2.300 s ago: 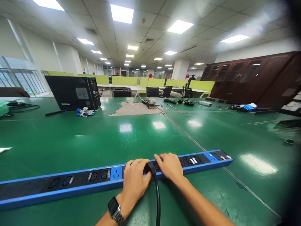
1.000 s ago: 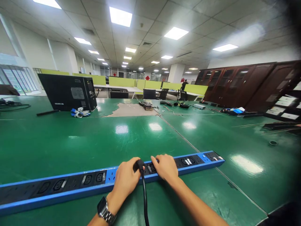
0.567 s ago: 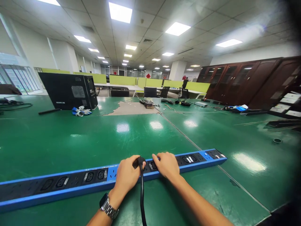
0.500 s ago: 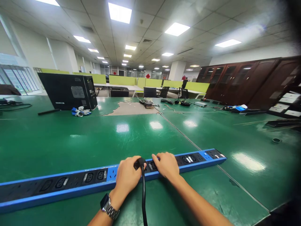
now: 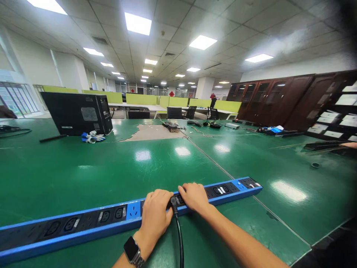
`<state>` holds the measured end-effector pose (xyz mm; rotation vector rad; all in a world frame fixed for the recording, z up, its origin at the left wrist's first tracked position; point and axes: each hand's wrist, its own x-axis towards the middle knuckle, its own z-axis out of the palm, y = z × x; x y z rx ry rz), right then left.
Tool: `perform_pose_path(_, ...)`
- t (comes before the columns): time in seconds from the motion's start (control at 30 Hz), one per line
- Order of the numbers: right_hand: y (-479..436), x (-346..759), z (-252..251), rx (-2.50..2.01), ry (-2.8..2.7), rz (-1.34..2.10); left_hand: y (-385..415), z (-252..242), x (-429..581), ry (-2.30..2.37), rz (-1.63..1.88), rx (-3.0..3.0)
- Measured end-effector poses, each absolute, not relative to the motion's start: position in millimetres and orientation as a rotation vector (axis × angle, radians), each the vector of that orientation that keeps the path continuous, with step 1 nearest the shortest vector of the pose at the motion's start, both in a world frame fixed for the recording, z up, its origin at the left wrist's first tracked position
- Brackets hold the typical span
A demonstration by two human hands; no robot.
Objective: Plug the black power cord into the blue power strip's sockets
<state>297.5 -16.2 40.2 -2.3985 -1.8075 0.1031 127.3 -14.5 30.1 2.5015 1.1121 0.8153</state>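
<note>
A long blue-and-black power strip (image 5: 133,211) lies across the green table in front of me, with rows of sockets along its top. My left hand (image 5: 156,212) is closed around a black power plug (image 5: 174,201), low over the middle of the strip. From the plug a thick black cord (image 5: 180,238) runs down towards me. Whether the plug's pins sit inside a socket is hidden. Just to the right, my right hand (image 5: 195,197) wraps over the strip, its fingers on the far edge and its thumb close to the plug.
On the table stand a black computer case (image 5: 78,113) and a pair of blue-white gloves (image 5: 93,137) at the far left. Small electronic parts (image 5: 171,126) lie at the back. Another person's hand (image 5: 350,144) shows at the right edge, near dark metal pieces (image 5: 320,146).
My left hand and the plug have shifted slightly right and lower in the view, and the plug's cord end has turned. The right hand keeps its hold. A person's hand has appeared at the right edge.
</note>
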Motion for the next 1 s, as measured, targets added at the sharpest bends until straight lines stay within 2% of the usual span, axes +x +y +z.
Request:
perform_pose_path(0.17, -2.3, 274.5, 60.7, -2.331, -1.817, 0.276, -15.6, 30.3, 117.8, 1.141, 0.761, 2.522)
perform_pose_path(0.3, 7.2, 237.3, 67.1, -2.250, -1.851, 0.349, -16.1, 25.1, 94.1, 1.387, 0.654, 2.571)
perform_pose_path(0.5, 3.5, 214.4, 57.1, -2.261, -1.867, 0.319, -14.8, 21.2, 74.3, 1.473, 0.487, 2.640)
perform_pose_path(0.73, -2.5, 210.4, 58.2, -2.277, -1.893, 0.216, -10.9, 17.9, 75.7, 1.447, 0.503, 2.584)
perform_pose_path(1.0, 10.3, 216.2, 51.6, -2.316, -1.920, 0.287, -7.7, 17.6, 78.2, 1.437, 0.437, 2.486)
